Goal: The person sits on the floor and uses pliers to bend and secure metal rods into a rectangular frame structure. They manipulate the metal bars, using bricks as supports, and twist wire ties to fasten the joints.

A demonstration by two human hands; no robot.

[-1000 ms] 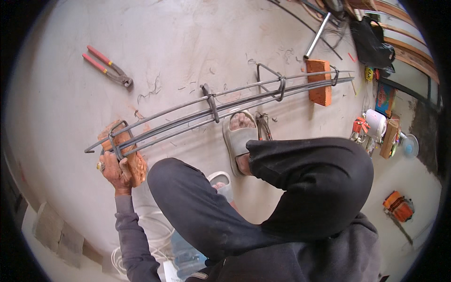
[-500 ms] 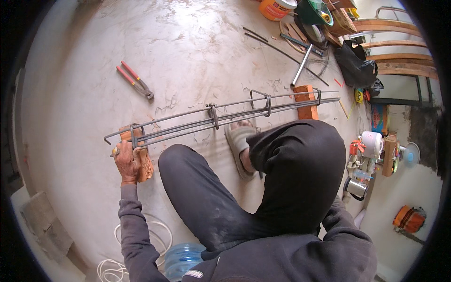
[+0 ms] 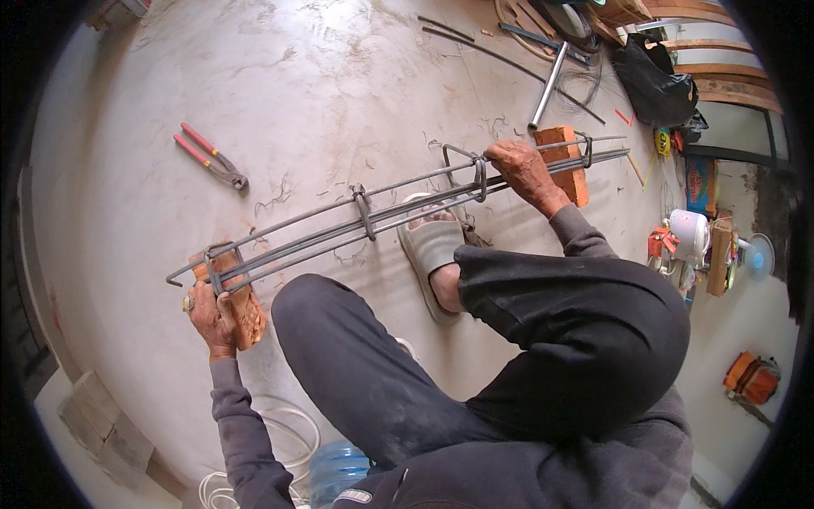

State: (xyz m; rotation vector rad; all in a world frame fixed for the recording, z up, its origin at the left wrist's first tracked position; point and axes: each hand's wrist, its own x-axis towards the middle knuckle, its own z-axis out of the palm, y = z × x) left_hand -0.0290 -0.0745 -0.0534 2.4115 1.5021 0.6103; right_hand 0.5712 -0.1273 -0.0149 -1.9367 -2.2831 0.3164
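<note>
A long cage of steel rebar [image 3: 314, 227] with bent square stirrups lies in front of me, slanting up to the right. Its left end rests on a rough orange brick [image 3: 247, 316], its right end on another brick [image 3: 578, 185]. Closed at the left end, my left hand [image 3: 212, 321] grips the cage by its end stirrup, beside the brick; its fingertips are partly hidden. Further right, my right hand [image 3: 526, 174] curls over the upper bar and pinches at a stirrup [image 3: 481, 181]. Nippers with red handles [image 3: 203, 151] lie on the floor beyond the cage.
My sandalled foot [image 3: 432, 254] stands under the cage. Scraps of wire litter the floor. Loose rods [image 3: 517, 66] and a metal pipe [image 3: 551, 87] lie far right, near a black bag [image 3: 649, 81]. A blue water bottle [image 3: 337, 462] and white cable [image 3: 288, 422] are near me.
My right hand has come into view from behind my right leg and taken hold of the cage. The right knee has swung outward to the right. My left hand stays at the left end.
</note>
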